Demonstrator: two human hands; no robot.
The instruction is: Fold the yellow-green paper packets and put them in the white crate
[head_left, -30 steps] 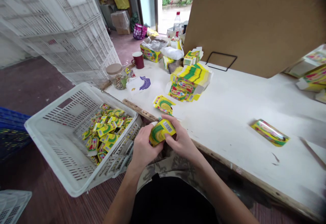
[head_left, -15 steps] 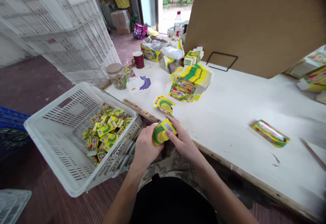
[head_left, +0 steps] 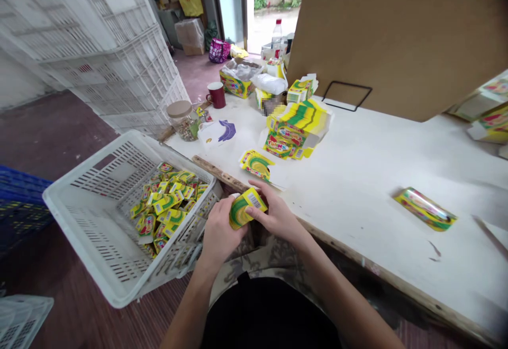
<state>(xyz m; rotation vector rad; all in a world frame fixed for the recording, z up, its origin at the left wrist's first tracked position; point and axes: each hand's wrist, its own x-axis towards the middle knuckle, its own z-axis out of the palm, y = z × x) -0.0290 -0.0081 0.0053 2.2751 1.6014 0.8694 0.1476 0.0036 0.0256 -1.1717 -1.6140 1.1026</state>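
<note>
A small yellow-and-green crayon box (head_left: 241, 212) with a barcode is between my two hands, just off the table's front edge. My left hand (head_left: 222, 230) wraps round its left side. On the other side, my right hand (head_left: 275, 211) grips the barcode end, thumb on the front face. Whether the box has anything inside cannot be seen. Beyond my hands, a flat carton (head_left: 256, 164) lies on the table, and behind it is a fanned stack of flat cartons (head_left: 286, 140). To my left, a white crate (head_left: 93, 264) contains a heap of similar small boxes (head_left: 169, 200).
On the white table (head_left: 357, 163) are a shiny yellow-green pack (head_left: 426, 208), a lidded jar (head_left: 182, 121), a red mug (head_left: 216, 96) and a printed sheet (head_left: 216, 133). A large cardboard panel (head_left: 389, 36) stands at the back right. Stacked white crates (head_left: 119, 63) rise at the left.
Both hands have shifted slightly left with the box. The right thumb and the box's barcode end now lie closer together, with the flap there pressed flatter.
</note>
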